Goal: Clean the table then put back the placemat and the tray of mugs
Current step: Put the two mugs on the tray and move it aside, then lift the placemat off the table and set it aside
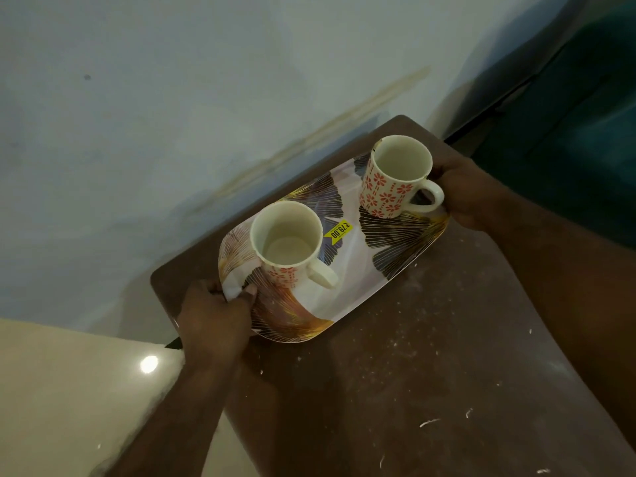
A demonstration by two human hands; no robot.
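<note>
1. Tray (347, 297): oblong, white, printed with dark and gold fan-shaped leaves; it lies over the far part of the brown table (430, 356), close to the wall (172, 115). Whether it rests on the table or is held just above it cannot be told.
2. Price sticker (339, 231): yellow, on the tray floor between the two mugs.
3. Near mug (287, 244): cream inside, red flower pattern outside; upright on the tray's left end, handle turned toward the tray's middle.
4. Far mug (395, 177): same pattern; upright on the tray's right end, handle pointing to the tray's right rim.
5. Left hand (213, 321): closed on the tray's left end, thumb lying over the rim and the other fingers curled beneath it.
6. Right hand (471, 191): closed around the tray's right end, just beside the far mug's handle; its fingers are mostly hidden behind the mug and rim.
7. White crumbs and flecks (428, 422): scattered over the table surface on the near side of the tray.
8. Pale floor (69, 390): visible left of the tray, beyond the table edge.
</note>
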